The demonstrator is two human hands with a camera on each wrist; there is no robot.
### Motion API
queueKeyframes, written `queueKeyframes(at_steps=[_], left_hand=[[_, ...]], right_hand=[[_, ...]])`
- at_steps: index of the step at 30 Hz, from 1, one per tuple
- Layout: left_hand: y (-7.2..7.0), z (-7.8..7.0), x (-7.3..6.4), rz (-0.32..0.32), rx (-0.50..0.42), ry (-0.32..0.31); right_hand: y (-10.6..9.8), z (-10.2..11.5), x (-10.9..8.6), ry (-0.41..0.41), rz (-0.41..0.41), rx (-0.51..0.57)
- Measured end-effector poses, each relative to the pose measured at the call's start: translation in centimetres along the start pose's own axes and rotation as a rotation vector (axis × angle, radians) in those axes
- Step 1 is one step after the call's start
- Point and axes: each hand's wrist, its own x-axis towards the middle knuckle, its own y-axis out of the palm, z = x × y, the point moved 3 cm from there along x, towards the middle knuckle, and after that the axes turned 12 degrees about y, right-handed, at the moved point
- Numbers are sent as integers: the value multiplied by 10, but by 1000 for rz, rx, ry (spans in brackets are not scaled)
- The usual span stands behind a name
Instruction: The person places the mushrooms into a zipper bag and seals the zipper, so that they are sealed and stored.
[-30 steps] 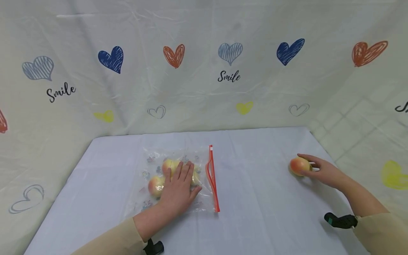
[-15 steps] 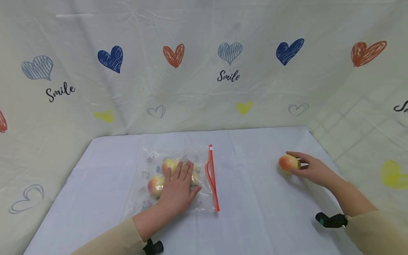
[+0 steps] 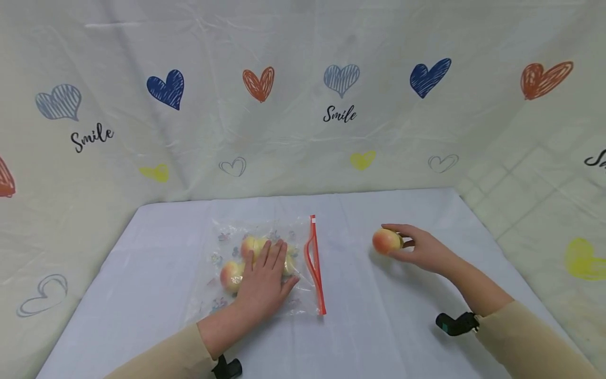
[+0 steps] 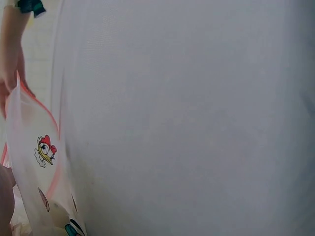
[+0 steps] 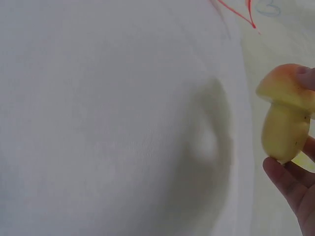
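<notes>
My left hand (image 3: 265, 279) rests with spread, straight fingers on a clear zip bag (image 3: 203, 300) lying on the table's left half. Through the film show several yellow-orange rounded pieces (image 3: 232, 277), partly covered by the hand. The bag's red zip edge (image 3: 318, 279) faces right and its two strips bow apart. Over the table's right half, my right hand (image 3: 423, 251) holds a toy mushroom (image 5: 285, 113) with an orange-yellow cap and pale yellow stem. Fingertips (image 5: 275, 172) touch the stem's end; another digit presses the cap. Bag and left hand (image 4: 6, 201) edge into the left wrist view.
A white cloth covers the table (image 3: 360, 295). Behind it hangs a pale sheet (image 3: 293, 137) printed with hearts and "Smile". Black wrist cameras sit below the left sleeve (image 3: 228, 367) and beside the right sleeve (image 3: 456, 323).
My right hand has carried the toy mushroom leftward across the table, nearer to the bag's zip edge. The left hand and the bag have stayed in place.
</notes>
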Motion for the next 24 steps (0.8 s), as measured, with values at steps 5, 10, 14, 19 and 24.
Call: queueKeyframes(at_steps=[5, 10, 14, 19, 24], left_hand=[[0, 0, 0, 3, -5, -1], [0, -1, 0, 6, -8, -2], [0, -1, 0, 0, -9, 0], [0, -1, 0, 7, -25, -12], [1, -1, 0, 4, -34, -21]], right_hand=[[18, 18, 9, -62, 27, 36], [37, 34, 17, -63, 42, 63], [55, 48, 22, -52, 72, 71], [76, 67, 29, -56, 108, 51], [95, 85, 32, -55, 126, 4]])
